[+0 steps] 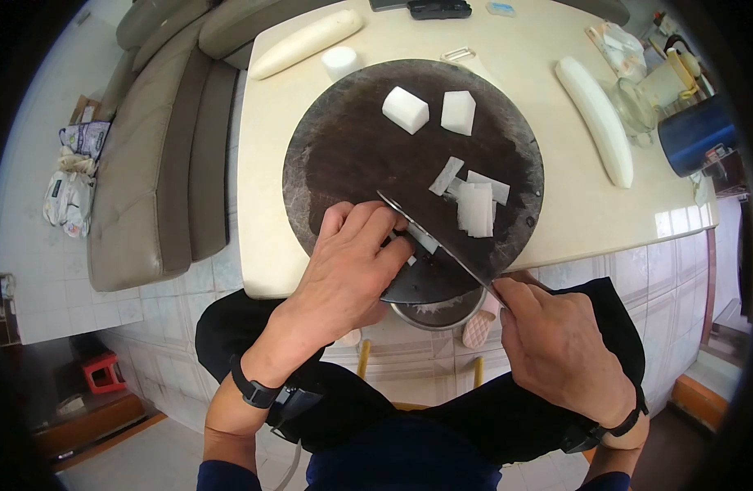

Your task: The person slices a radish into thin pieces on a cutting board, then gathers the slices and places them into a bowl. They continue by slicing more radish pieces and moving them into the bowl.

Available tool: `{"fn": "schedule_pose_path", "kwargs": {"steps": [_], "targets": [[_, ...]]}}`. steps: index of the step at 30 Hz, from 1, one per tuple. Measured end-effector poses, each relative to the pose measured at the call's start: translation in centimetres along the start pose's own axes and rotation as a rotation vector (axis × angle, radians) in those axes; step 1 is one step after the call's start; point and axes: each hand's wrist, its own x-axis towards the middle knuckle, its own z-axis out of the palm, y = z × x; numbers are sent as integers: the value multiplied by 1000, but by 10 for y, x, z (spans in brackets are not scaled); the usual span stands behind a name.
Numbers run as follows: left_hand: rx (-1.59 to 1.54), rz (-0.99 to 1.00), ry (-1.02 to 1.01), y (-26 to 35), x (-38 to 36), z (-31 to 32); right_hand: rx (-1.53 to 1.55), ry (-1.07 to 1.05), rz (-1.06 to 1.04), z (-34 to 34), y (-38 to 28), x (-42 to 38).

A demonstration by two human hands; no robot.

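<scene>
My right hand [560, 340] is wrapped around the handle of a kitchen knife [460, 261]. The blade slants over the near part of a round dark cutting board [339, 159]. Left of the blade, my left hand [352, 254] has its fingers curled down on a white radish piece [423, 238], mostly hidden beneath them. A small stack of thin white radish slices [475, 210] lies right of the knife. Farther back on the board sit two thick radish chunks, a left chunk [406, 110] and a right chunk [458, 112].
Behind the board, a long peeled radish [308, 44], a radish end [341, 62] and a peeler [458, 56] lie on the table. Another peeled radish [597, 123] is at right, near a glass jar [636, 106] and blue container [699, 135]. A metal-rimmed bowl [439, 316] shows below the board.
</scene>
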Motion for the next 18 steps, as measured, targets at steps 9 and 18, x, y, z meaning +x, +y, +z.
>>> {"fn": "schedule_pose_path", "kwargs": {"steps": [9, 18], "targets": [[-35, 14, 141, -9, -1, 14, 4, 16, 13, 2, 0, -2], [-95, -193, 142, -5, -9, 3, 18, 22, 8, 1, 2, -3]]}}
